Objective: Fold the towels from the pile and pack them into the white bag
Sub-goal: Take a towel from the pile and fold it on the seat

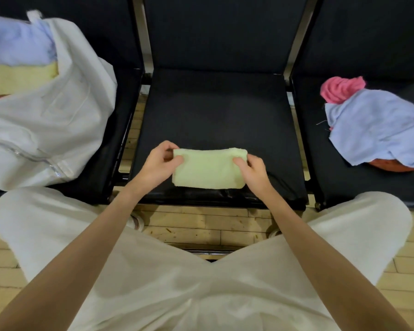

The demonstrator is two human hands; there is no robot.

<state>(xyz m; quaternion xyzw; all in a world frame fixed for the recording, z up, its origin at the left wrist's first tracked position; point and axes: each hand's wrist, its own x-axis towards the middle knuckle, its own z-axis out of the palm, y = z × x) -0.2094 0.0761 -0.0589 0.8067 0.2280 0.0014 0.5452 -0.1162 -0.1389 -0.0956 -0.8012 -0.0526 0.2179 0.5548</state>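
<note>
- Black padded chairs, three in a row, take up most of the view: the middle chair (pixel 215 111) shows its whole seat, the one to its left (pixel 120 68) is mostly covered, and the one to its right (pixel 368 44) is cut off by the frame edge.
- White trousers (pixel 177 295) of the seated person fill the bottom, with both knees spread toward the middle chair; the feet are nearly hidden behind the forearms.
- One white bag (pixel 58 120) lies on the seat left of the middle chair, its zipper open near the front; its left side runs out of frame.
- Inside the bag's mouth a pale blue folded towel (pixel 14 41) sits on a yellow one (pixel 19 77), with an orange-red edge just showing below; how many more lie under them cannot be told.
- One pile (pixel 373 130) of unfolded towels sits on the seat right of the middle chair: a pale blue one on top, a pink one (pixel 339 88) bunched behind it, and a rust-orange one barely peeking out beneath, so three can be counted.
- One pale green towel (pixel 208 169), folded to a small rectangle, lies at the front edge of the middle chair's seat.
- Left hand (pixel 159 163) pinches the green towel's left end, thumb on top.
- Right hand (pixel 252 170) pinches its right end likewise; the fingers underneath are hidden.
</note>
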